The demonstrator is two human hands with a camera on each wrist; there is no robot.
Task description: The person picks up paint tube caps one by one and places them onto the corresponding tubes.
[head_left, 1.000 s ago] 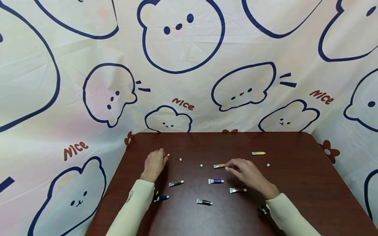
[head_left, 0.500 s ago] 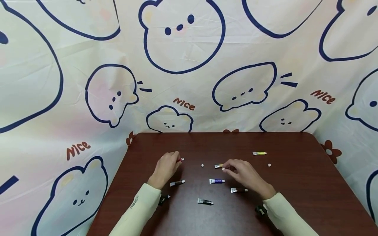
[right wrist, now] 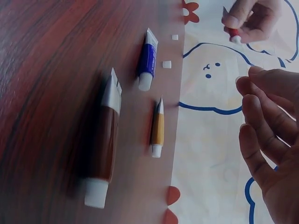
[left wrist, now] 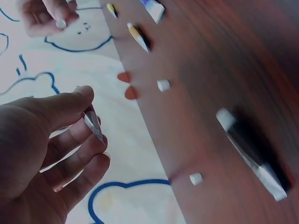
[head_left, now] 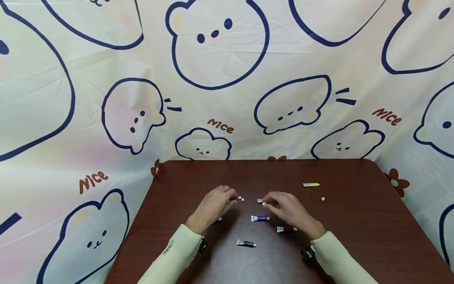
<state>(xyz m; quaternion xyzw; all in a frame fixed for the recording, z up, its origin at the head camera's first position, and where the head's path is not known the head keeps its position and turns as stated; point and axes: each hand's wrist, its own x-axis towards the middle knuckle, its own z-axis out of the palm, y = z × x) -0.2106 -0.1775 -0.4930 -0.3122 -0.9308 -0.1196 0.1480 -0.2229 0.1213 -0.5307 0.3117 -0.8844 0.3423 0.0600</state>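
My left hand (head_left: pixel 214 207) pinches a small red paint tube (right wrist: pixel 234 33), its white nozzle pointing right. In the left wrist view the tube's silver crimped end (left wrist: pixel 95 128) shows below the thumb. A few inches to the right, my right hand (head_left: pixel 291 211) pinches a tiny white cap (left wrist: pixel 61 23) between thumb and fingertips. An ochre paint tube (right wrist: pixel 159 126) lies under the right fingers, partly hidden in the head view. One loose white cap (head_left: pixel 242 200) sits beside the red tube's nozzle. Another white cap (left wrist: pixel 196 178) is covered by the left hand in the head view.
On the brown table (head_left: pixel 354 244) lie a purple tube (head_left: pixel 260 218), a brown tube (head_left: pixel 286 229), a black tube (head_left: pixel 246 243) and a yellow tube (head_left: pixel 311 184). A loose cap (head_left: pixel 322 199) sits at the right. The left arm mostly hides further tubes. A printed cloth (head_left: pixel 241 106) hangs behind.
My left hand has moved right with the red tube, passing over one loose cap toward the middle one. The right hand has shifted slightly left, still pinching its cap.
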